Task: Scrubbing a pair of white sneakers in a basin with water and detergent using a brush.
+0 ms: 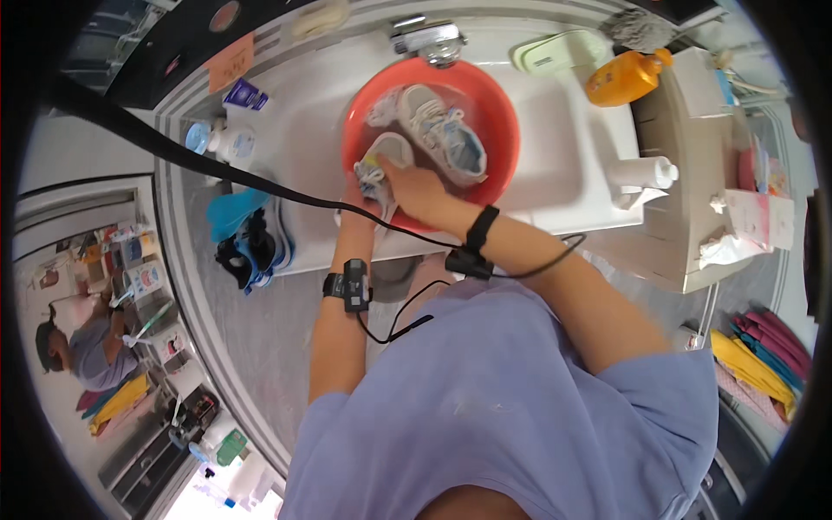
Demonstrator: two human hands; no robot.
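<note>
Pale shoe (394, 149), one, over near left part of red basin (511, 130). Right hand (416, 192): curled over the shoe, fingers partly closed on it. Left hand (356, 192): against the shoe's left side, fingers largely hidden, closure impossible to tell. Second shoe (440, 139): inside basin, beyond and right. Chrome tap (433, 42): behind basin.

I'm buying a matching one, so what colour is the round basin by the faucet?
The basin is orange-red; the head view shows it best.
</note>
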